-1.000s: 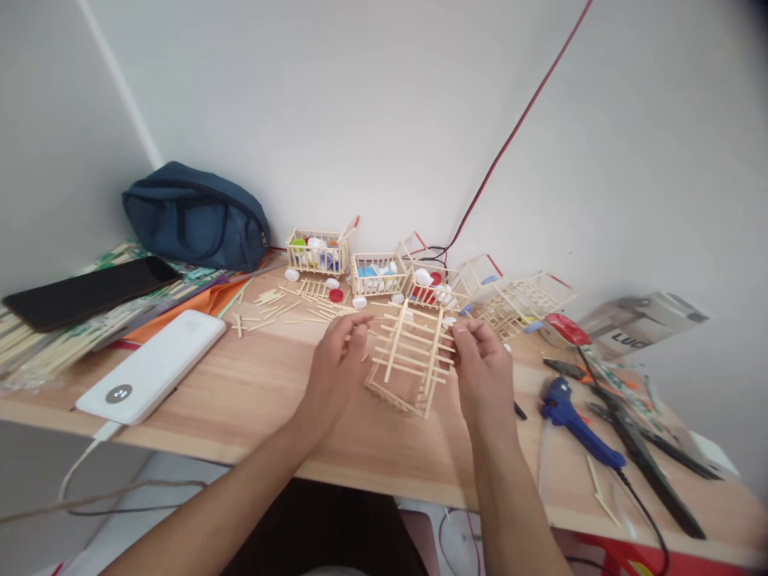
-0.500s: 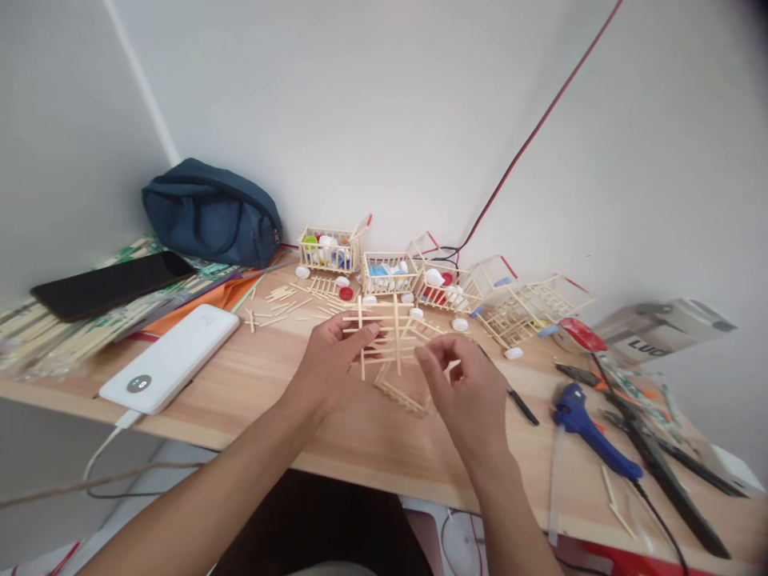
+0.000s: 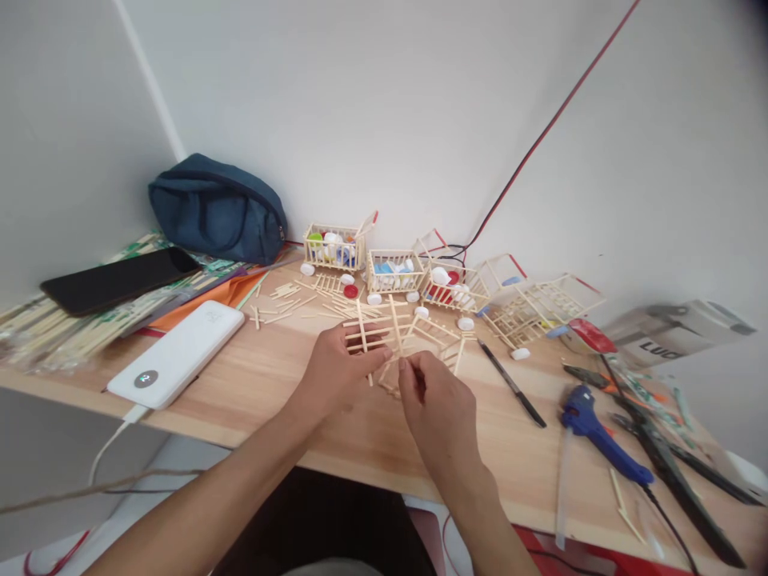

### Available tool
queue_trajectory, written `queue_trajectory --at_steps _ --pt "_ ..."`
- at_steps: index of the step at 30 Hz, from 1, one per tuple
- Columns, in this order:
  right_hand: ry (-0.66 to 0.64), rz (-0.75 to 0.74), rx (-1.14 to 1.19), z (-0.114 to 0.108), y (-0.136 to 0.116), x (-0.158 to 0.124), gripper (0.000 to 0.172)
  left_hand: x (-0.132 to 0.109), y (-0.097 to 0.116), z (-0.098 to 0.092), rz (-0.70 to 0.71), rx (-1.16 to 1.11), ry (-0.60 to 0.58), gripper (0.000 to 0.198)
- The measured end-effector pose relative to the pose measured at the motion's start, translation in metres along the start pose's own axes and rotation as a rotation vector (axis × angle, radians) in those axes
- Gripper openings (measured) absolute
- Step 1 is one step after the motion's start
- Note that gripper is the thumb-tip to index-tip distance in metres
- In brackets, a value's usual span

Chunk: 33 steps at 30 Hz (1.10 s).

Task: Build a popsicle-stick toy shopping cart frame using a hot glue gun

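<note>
From my remote place I saw a wooden table (image 3: pixel 252 388), light brown in colour. Along its back part was a row of small stick carts (image 3: pixel 334 258), and in front of them lay short loose sticks (image 3: pixel 286 292) and a red cap (image 3: pixel 351 291). On the left I noticed packs of sticks (image 3: pixel 84 340) and a white power bank (image 3: pixel 180 352). Near the middle there was a stick frame (image 3: pixel 459 358), partly hidden. To its right lay a black pen (image 3: pixel 514 386) and, farther, a blue glue gun (image 3: pixel 609 444).
</note>
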State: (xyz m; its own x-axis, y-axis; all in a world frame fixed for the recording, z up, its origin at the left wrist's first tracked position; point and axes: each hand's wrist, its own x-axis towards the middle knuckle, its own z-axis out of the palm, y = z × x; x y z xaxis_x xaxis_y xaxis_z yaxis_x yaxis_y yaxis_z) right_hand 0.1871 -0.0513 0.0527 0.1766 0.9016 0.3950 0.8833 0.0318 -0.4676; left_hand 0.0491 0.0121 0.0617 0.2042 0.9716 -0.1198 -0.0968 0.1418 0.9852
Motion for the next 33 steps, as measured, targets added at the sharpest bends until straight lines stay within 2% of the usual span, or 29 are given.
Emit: queue_trajectory --at_steps 5,10,14,19,23,28,33 --pt "-0.035 -0.014 0.017 0.002 -0.003 -0.001 0.024 -0.001 0.001 -0.004 0.032 0.080 0.038 0.033" --pt "-0.061 0.000 0.053 -0.002 -0.007 -0.003 0.026 -0.003 0.003 -0.007 0.067 0.093 -0.004 0.029" --pt "-0.078 -0.002 0.080 -0.007 -0.010 -0.004 0.027 -0.004 0.006 -0.010 0.045 0.080 0.013 0.029" --pt "-0.116 -0.013 0.109 -0.010 -0.015 -0.005 0.026 -0.008 0.008 -0.014 0.032 0.022 -0.032 0.034" --pt "-0.132 0.001 0.038 -0.008 -0.020 -0.004 0.024 -0.008 0.003 -0.017 0.035 -0.095 0.067 0.035" --pt "-0.095 -0.048 -0.031 0.001 -0.024 -0.004 0.031 -0.007 -0.004 -0.023 0.061 -0.061 0.094 0.036" --pt "-0.062 -0.149 -0.023 0.006 -0.023 -0.004 0.031 -0.009 -0.004 -0.028 0.074 -0.035 0.088 0.032"
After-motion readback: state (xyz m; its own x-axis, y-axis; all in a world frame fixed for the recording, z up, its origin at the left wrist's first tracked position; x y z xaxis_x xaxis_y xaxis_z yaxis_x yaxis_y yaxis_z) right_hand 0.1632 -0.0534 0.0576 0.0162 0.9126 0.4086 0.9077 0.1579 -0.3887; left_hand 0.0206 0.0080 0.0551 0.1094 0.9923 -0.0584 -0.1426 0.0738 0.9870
